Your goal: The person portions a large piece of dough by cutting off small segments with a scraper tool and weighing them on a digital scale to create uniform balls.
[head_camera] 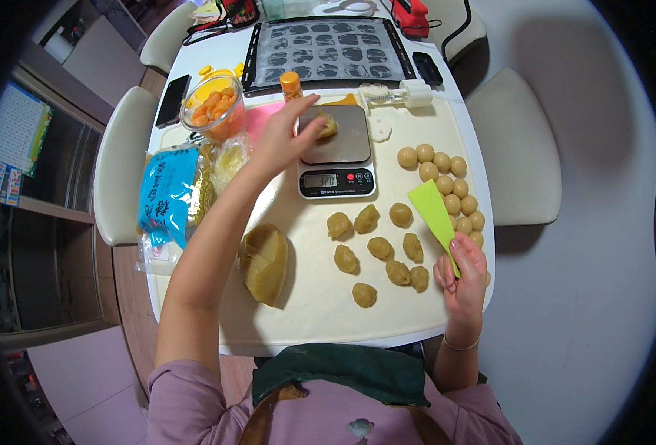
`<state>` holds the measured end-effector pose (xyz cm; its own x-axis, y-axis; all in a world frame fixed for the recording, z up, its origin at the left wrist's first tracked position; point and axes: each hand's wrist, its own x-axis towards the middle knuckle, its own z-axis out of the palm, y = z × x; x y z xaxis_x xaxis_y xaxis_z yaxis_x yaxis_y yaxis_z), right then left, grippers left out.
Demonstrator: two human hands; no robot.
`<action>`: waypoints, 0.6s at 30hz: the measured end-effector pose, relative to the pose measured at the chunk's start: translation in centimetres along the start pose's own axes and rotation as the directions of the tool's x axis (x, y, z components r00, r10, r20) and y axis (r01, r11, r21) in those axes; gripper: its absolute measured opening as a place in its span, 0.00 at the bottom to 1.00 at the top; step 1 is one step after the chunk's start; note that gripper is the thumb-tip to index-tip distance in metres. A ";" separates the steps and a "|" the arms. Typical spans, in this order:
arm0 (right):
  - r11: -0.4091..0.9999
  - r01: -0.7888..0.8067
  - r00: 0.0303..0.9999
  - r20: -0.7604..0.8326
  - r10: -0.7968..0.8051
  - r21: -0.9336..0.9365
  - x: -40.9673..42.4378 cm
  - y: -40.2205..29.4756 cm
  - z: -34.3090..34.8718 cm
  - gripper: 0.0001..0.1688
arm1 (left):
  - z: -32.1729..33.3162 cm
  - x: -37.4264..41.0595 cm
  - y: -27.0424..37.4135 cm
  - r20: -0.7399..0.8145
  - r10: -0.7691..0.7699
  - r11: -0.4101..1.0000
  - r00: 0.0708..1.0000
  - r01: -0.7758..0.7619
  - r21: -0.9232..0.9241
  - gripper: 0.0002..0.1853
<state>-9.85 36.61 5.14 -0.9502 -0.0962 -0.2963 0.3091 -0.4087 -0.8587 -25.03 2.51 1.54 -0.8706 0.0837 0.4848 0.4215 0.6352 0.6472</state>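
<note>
My left hand (pixel 290 135) reaches over the steel plate of a digital kitchen scale (pixel 351 146). Its thumb and fingers are spread, the thumb tip beside or touching a small lump of olive-brown paste (pixel 327 127) on the plate. My right hand (pixel 464 272) grips the handle of a lime-green spatula (pixel 432 207), blade pointing up and left. Between the hands and my body lie several rough paste lumps (pixel 364 295) and one rounder ball (pixel 401 214). A big cut block of the same paste (pixel 264 265) rests under my left forearm.
Smooth pale dough balls (pixel 428 171) line the mat's right side. A blue-labelled bag (pixel 169 192) and a tub of orange yolk-like balls (pixel 217 111) stand left. Behind are an orange-capped jar (pixel 291 84), a white plunger mould (pixel 411 94) and a lined baking tray (pixel 328 80).
</note>
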 end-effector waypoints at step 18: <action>0.997 0.070 0.997 0.037 -0.071 0.006 -1.3 -0.9 -0.9 0.10 | -6.7 -3.1 4.5 0.367 -0.336 -0.220 0.867 0.307 -0.926 0.15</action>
<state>-8.85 37.91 5.99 -0.9705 -0.1010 -0.2191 0.2412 -0.4201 -0.8748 -18.76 -0.04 6.93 -0.9899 0.1409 -0.0134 -0.1249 -0.8248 0.5514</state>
